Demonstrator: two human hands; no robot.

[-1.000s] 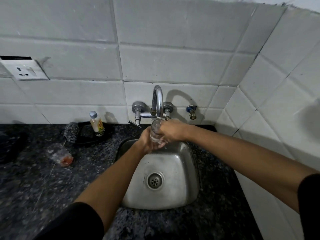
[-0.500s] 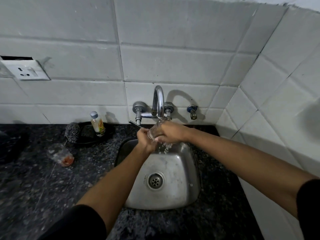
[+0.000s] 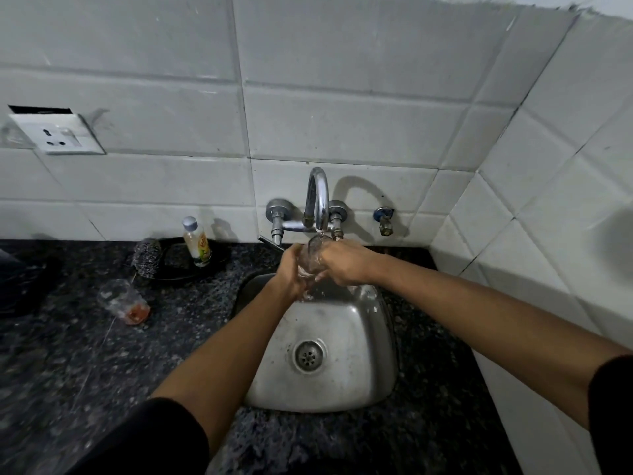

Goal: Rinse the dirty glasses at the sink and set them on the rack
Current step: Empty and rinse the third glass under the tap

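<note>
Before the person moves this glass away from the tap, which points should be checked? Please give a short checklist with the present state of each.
1. Clear drinking glass held by both hands, left hand and right hand: ok.
2. Glass mouth under the curved chrome tap spout: ok.
3. Glass over the steel sink basin, not the counter: ok.
4. Inside of the glass rinsed clean: cannot tell.
5. Drying rack within reach: cannot tell, none in view.
6. Second glass with orange residue on the dark speckled counter waiting: not ok, dirty.
</note>
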